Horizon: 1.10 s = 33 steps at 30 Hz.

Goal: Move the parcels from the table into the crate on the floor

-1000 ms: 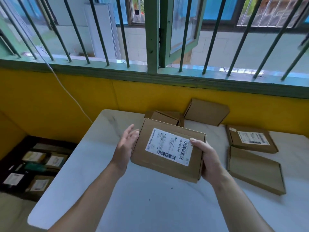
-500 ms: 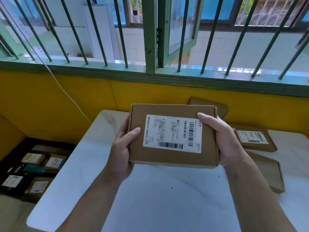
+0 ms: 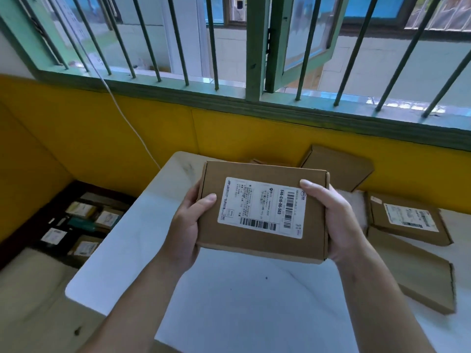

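Two hands hold one labelled cardboard parcel (image 3: pixel 262 212) clear above the white table (image 3: pixel 242 301), shipping label (image 3: pixel 262 207) facing up. The left hand (image 3: pixel 188 225) clamps the left edge, thumb on top and fingers out of sight beneath. The right hand (image 3: pixel 336 225) clamps the right edge likewise, thumb at the label's corner. Further parcels lie on the table to the right: a second labelled parcel (image 3: pixel 407 220), a flat plain parcel (image 3: pixel 418 276), and a rear parcel (image 3: pixel 339 166) by the yellow wall (image 3: pixel 254 133). The crate (image 3: pixel 84 187) stands on the floor left of the table and holds several small parcels (image 3: pixel 81 208). The step in hand appears to be the transfer, with the lift done. The next move calls for a swing left past the table edge, then a lowering into the crate.
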Tool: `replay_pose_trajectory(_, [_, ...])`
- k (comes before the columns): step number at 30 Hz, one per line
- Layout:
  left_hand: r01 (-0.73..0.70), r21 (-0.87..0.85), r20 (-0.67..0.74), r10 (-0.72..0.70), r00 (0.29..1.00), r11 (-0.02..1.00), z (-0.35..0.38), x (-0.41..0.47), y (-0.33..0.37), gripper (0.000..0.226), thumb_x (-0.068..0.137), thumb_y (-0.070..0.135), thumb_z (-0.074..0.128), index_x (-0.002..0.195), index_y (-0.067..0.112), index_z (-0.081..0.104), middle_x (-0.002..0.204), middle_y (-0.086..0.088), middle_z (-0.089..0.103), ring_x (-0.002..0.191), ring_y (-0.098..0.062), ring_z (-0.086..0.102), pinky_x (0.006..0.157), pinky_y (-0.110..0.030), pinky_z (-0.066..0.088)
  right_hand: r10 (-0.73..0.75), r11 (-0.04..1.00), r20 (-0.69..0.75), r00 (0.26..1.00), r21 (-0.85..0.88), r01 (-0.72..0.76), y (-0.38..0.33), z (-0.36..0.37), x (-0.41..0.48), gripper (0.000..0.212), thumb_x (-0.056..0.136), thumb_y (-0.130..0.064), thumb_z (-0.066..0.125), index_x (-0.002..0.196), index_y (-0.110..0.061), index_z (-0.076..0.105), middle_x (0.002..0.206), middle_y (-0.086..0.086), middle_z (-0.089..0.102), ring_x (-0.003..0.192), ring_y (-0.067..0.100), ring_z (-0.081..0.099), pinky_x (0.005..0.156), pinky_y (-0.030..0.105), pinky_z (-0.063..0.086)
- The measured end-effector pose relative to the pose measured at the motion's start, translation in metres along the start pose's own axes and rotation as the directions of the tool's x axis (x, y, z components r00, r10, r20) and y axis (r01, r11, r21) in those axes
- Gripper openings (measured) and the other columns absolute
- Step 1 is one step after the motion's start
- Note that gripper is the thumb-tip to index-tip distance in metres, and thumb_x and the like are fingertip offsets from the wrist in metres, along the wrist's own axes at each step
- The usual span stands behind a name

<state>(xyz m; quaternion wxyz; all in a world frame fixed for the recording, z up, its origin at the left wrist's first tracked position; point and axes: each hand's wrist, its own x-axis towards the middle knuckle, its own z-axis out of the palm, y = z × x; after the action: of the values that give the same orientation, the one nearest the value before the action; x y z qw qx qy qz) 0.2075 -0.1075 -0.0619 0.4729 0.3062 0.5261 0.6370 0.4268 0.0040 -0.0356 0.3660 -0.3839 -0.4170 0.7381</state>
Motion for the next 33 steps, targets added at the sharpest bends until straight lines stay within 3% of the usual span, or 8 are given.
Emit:
replay_pose_trajectory(4, [0.145, 0.139, -0.180, -0.119, 0.977, 0.980, -0.035, -0.020, -0.016, 0.021, 0.097, 0.037, 0.056, 0.116, 0.041, 0.063, 0.106, 0.008, 0.075, 0.097, -0.010, 0.071, 0.071, -0.023, 0.058, 0.111, 0.994, 0.043, 0.993, 0.018, -0.112, 0.045, 0.021, 0.019, 0.037, 0.080, -0.033, 0.071, 0.113, -0.019, 0.064, 0.108, 0.018, 0.073, 0.097, 0.039, 0.071, 0.082, 0.061, 0.056])
replay_pose_trajectory(8, [0.194, -0.037, -0.392, -0.192, 0.900, 0.980, -0.087, -0.060, -0.030, 0.028, 0.092, 0.031, 0.065, 0.120, 0.030, 0.065, 0.108, 0.001, 0.076, 0.094, -0.017, 0.073, 0.069, -0.027, 0.058, 0.195, 0.980, 0.148, 0.970, -0.055, -0.189, 0.094, 0.070, 0.029, 0.029, 0.085, -0.033, 0.069, 0.112, -0.022, 0.065, 0.108, 0.015, 0.074, 0.094, 0.032, 0.073, 0.083, 0.053, 0.058])
replay_pose_trajectory(12, [0.123, -0.213, -0.642, -0.234, 0.730, 0.969, -0.150, -0.096, -0.037, 0.029, 0.090, 0.026, 0.068, 0.118, 0.030, 0.066, 0.100, 0.001, 0.077, 0.077, -0.015, 0.074, 0.055, -0.025, 0.054, 0.189, 0.972, 0.211, 0.959, -0.177, -0.153, 0.142, 0.134, 0.026, 0.061, 0.093, -0.032, 0.063, 0.148, -0.029, 0.035, 0.141, 0.004, 0.054, 0.120, 0.027, 0.060, 0.098, 0.048, 0.048])
replay_pose_trajectory(15, [0.134, -0.205, -0.724, -0.242, 0.645, 0.970, -0.203, -0.118, -0.039, 0.039, 0.092, 0.029, 0.065, 0.127, 0.042, 0.056, 0.103, 0.012, 0.074, 0.081, -0.010, 0.069, 0.054, -0.022, 0.050, 0.201, 0.943, 0.283, 0.938, -0.316, -0.107, 0.177, 0.191, 0.015, 0.075, 0.083, -0.047, 0.069, 0.148, -0.035, 0.033, 0.151, -0.005, 0.040, 0.128, 0.020, 0.048, 0.104, 0.044, 0.042])
replay_pose_trajectory(18, [0.145, -0.145, -0.716, -0.205, 0.667, 0.979, -0.263, -0.139, -0.035, 0.059, 0.088, 0.033, 0.070, 0.141, 0.044, 0.046, 0.112, 0.015, 0.071, 0.102, -0.012, 0.066, 0.080, -0.031, 0.053, 0.241, 0.916, 0.353, 0.904, -0.392, -0.092, 0.214, 0.254, 0.005, 0.082, 0.068, -0.054, 0.074, 0.142, -0.041, 0.039, 0.142, -0.010, 0.045, 0.116, 0.006, 0.052, 0.107, 0.041, 0.042])
replay_pose_trajectory(22, [0.168, -0.082, -0.604, -0.183, 0.776, 0.982, -0.349, -0.179, -0.017, 0.107, 0.068, 0.033, 0.088, 0.151, 0.046, 0.022, 0.121, 0.022, 0.064, 0.120, -0.012, 0.057, 0.110, -0.044, 0.040, 0.330, 0.880, 0.442, 0.834, -0.464, -0.102, 0.263, 0.328, -0.004, 0.093, 0.066, -0.050, 0.084, 0.144, -0.044, 0.034, 0.131, -0.010, 0.048, 0.115, 0.014, 0.053, 0.104, 0.040, 0.045])
replay_pose_trajectory(28, [0.252, 0.070, -0.454, -0.194, 0.869, 0.965, -0.457, -0.207, 0.001, 0.126, 0.069, 0.010, 0.087, 0.153, 0.040, -0.002, 0.125, 0.023, 0.059, 0.106, 0.012, 0.058, 0.076, -0.004, 0.047, 0.398, 0.862, 0.529, 0.749, -0.496, -0.108, 0.307, 0.410, 0.001, 0.103, 0.062, -0.024, 0.083, 0.146, -0.043, 0.025, 0.125, -0.004, 0.048, 0.112, 0.018, 0.055, 0.077, 0.023, 0.055])
replay_pose_trajectory(33, [0.324, 0.142, -0.529, -0.205, 0.823, 0.935, -0.523, -0.188, -0.006, 0.119, 0.075, 0.010, 0.084, 0.155, 0.034, 0.000, 0.124, 0.024, 0.052, 0.113, 0.004, 0.053, 0.082, -0.010, 0.046, 0.426, 0.821, 0.530, 0.733, -0.568, -0.066, 0.340, 0.462, 0.035, 0.103, 0.079, -0.002, 0.075, 0.155, -0.033, 0.014, 0.121, -0.007, 0.052, 0.109, 0.010, 0.058, 0.071, 0.017, 0.055])
